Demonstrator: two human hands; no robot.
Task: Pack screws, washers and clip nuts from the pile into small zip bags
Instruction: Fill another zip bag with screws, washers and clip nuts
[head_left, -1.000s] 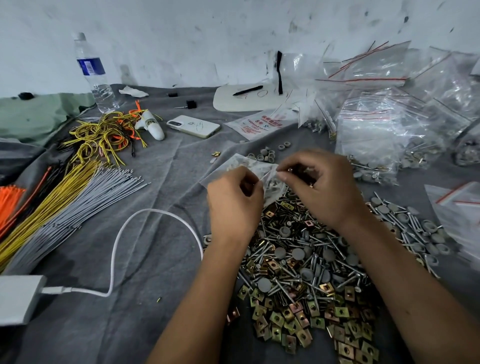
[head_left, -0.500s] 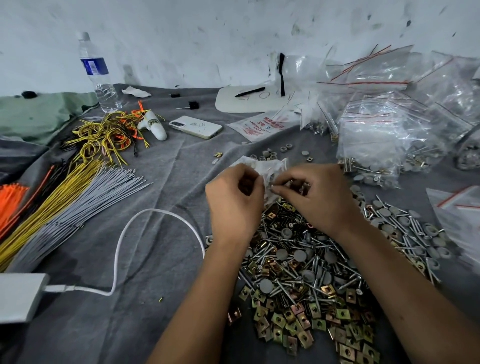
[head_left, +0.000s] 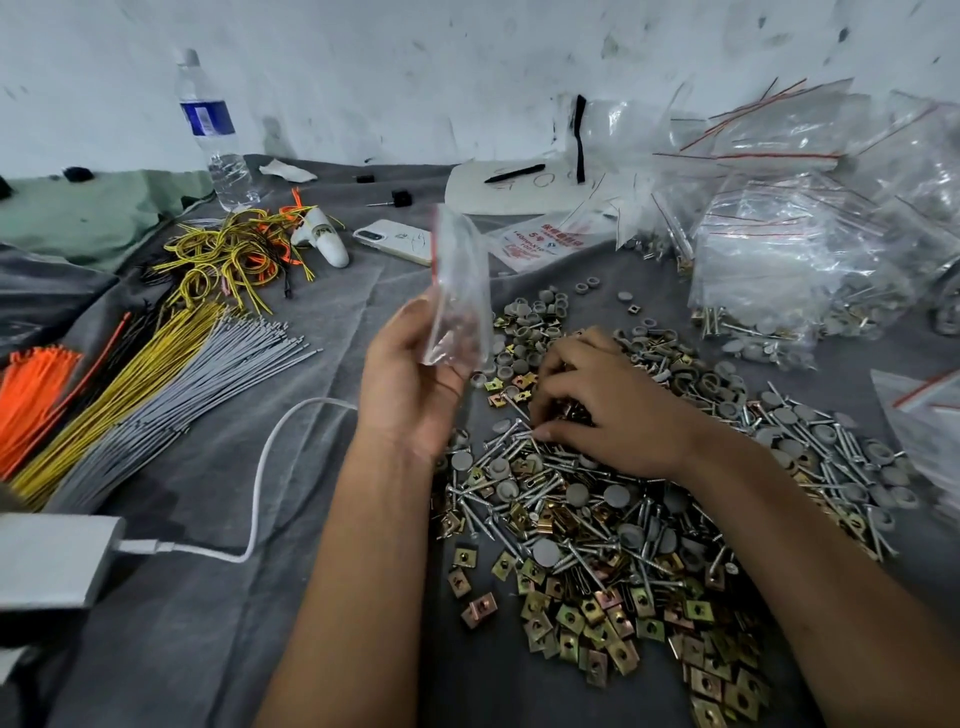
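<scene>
The right hand (head_left: 613, 410) lies fingers-down in the pile (head_left: 597, 509) at 3 o'clock, its fingertips buried — whether they pinch anything cannot be told. The left hand (head_left: 410, 384) grips a clear, red-striped bag (head_left: 460, 291) upright at 12 o'clock of the pile; its contents are blurred. A packet (head_left: 540, 241) beyond shows red print — only "5" reads.

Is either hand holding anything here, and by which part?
The left hand holds a small zip bag upright by its lower end. The right hand reaches into the pile; any grasp is hidden.
</scene>
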